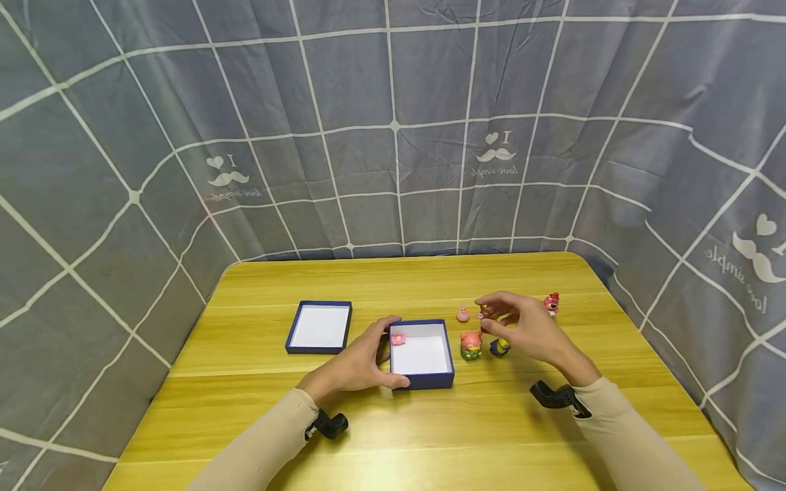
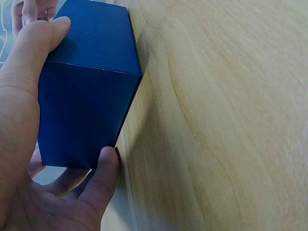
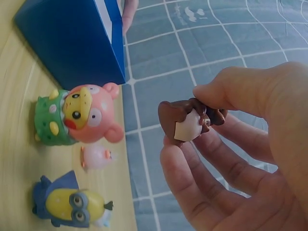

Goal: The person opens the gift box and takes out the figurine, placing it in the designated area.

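Note:
My left hand [image 1: 362, 358] grips the left side of an open blue box [image 1: 424, 382] with a white inside. In the left wrist view the thumb lies along one wall and the fingers [image 2: 103, 175] bend round the far corner. A small pink figurine [image 1: 398, 339] sits in the box at its left wall. Above the table, right of the box, my right hand [image 1: 522, 324] pinches a small brown figurine [image 3: 185, 120] with a pale front between thumb and fingers. Under it stand a pink-and-green figurine [image 3: 94, 115] and a Minion figurine [image 3: 72, 204].
A small pink duck figurine [image 1: 462, 314] stands behind the pink-and-green one. Farther right is a red-and-pink figurine [image 1: 551, 303]. The blue box lid [image 1: 319, 331] lies white side up at left. A grey checked curtain [image 1: 393, 170] surrounds the wooden table [image 1: 393, 436].

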`<state>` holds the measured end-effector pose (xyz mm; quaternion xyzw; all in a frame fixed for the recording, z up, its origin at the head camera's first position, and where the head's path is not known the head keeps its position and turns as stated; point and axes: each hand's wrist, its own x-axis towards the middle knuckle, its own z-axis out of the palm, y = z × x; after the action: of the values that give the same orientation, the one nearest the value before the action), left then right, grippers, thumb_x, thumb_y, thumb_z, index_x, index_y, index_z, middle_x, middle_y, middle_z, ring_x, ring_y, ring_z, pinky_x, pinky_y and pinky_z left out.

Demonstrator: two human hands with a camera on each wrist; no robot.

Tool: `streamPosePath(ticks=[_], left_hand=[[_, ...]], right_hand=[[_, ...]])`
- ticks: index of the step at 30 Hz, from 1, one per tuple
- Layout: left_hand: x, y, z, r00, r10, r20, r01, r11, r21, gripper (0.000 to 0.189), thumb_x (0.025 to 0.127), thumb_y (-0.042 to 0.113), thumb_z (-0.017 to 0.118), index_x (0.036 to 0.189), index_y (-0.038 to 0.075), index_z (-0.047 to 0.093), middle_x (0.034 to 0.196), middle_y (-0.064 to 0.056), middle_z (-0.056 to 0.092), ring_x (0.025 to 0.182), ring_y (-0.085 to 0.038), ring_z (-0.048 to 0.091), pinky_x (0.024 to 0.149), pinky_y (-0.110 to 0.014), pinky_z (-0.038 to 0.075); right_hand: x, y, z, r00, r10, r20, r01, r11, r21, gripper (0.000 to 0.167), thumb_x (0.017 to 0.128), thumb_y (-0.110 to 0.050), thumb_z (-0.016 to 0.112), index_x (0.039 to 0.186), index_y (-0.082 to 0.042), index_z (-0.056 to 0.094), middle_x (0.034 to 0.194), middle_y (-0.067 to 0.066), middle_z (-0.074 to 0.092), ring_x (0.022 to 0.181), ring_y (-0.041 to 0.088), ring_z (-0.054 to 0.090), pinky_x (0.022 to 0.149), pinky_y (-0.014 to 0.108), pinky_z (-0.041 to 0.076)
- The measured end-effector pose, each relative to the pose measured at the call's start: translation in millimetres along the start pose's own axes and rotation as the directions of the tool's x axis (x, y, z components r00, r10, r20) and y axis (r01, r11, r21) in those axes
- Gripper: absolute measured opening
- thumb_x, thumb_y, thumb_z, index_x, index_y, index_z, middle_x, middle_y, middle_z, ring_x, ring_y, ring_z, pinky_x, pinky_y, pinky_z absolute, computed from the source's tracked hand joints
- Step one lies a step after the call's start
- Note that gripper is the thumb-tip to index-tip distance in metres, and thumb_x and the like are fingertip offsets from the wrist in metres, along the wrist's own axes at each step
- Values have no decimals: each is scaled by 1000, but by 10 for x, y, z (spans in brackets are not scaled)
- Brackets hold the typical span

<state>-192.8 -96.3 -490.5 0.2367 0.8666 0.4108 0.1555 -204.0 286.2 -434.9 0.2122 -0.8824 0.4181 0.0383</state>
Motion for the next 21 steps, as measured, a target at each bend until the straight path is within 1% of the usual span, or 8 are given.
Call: streamPosePath(ticks=[4,7,11,14,21], left_hand=[[5,-8,1,1000,4,0,-4,1000,1,124,92,49,101,185,15,25,182,-19,44,167,-37,46,138,-66,39],[11,-15,4,1000,8,-2,-8,1000,7,125,92,49,101,185,14,26,182,-19,44,167,-37,46,138,-66,39],[17,-18,11,1000,8,-3,-8,1000,9,125,91,49,101,185,13,26,181,-19,45,166,-37,47,138,-65,39],[18,-21,13,1000,9,-4,-9,1000,7,125,91,49,101,185,12,26,181,-19,45,166,-36,47,139,-65,38],[11,-19,9,1000,9,-5,-9,1000,6,125,91,49,101,185,13,26,182,-20,44,168,-38,46,139,-66,38]], right_hand=[[-22,30,-33,1000,24,-12,-24,1000,-3,32,105,-12,88,136,-8,82,114,6,87,102,6,78,88,25,66],[-41,56,-62,999,37,-22,-37,999,-9,33,104,-12,89,135,-7,81,113,6,87,101,3,76,87,26,66],[-68,93,-104,998,48,-30,-49,999,-14,34,104,-12,90,135,-4,80,114,9,87,101,5,76,87,29,67],[-91,113,-135,997,62,-39,-62,998,-14,34,104,-13,90,135,-3,79,115,10,86,101,6,76,87,28,67],[-156,183,-184,994,73,-78,-75,997,-29,32,103,-12,91,132,-7,78,112,7,86,98,1,74,84,25,65]])
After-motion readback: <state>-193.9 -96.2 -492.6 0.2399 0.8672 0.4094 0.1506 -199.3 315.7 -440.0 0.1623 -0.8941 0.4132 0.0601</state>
